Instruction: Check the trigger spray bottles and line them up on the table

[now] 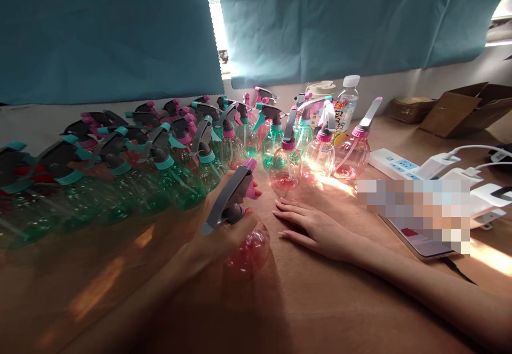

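Looks like a small workroom, though the exact kind is unclear: ranks of spray bottles (168, 178) crowd a brown bench (320, 306) beneath blue curtains (344, 23)

Bare left forearm (160, 290), bare right forearm (408, 275), both slim.
Left hand (229, 228): bare, slender. Right hand (310, 225): slender fingers (294, 216), pale longish nails (281, 234). Bare to lower-right frame edge.

The left hand (232, 226) grips a pink spray bottle (250, 244) by its neck. The right hand (306, 223) lies flat on the worktop (320, 300) near it.
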`<act>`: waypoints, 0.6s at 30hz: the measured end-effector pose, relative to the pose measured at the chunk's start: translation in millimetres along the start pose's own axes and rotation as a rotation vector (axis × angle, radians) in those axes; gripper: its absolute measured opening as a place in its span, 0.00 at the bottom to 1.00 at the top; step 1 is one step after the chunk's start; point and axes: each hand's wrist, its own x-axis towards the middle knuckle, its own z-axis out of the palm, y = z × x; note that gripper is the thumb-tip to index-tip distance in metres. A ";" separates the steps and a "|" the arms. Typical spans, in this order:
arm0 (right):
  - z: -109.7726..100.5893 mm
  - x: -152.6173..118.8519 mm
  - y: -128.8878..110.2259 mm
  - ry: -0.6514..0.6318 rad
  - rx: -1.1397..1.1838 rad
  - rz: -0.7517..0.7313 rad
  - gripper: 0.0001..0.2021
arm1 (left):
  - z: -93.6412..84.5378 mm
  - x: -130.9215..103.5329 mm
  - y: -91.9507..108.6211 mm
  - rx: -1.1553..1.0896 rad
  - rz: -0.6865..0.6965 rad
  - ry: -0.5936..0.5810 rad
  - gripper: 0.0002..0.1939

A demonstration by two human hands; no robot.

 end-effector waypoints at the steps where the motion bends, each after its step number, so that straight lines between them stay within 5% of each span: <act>1: -0.2 0.1 -0.2 -0.001 -0.001 0.000 0.27 | 0.0 -0.4 -1.4 0.016 -0.009 0.006 0.20; 10: -0.1 0.2 -1.2 0.010 0.014 0.005 0.26 | 0.1 -3.9 -7.5 0.009 -0.057 -0.031 0.19; 18: 0.4 -0.2 -0.3 0.010 0.015 0.002 0.26 | 2.2 0.6 -4.3 -0.033 0.041 -0.021 0.20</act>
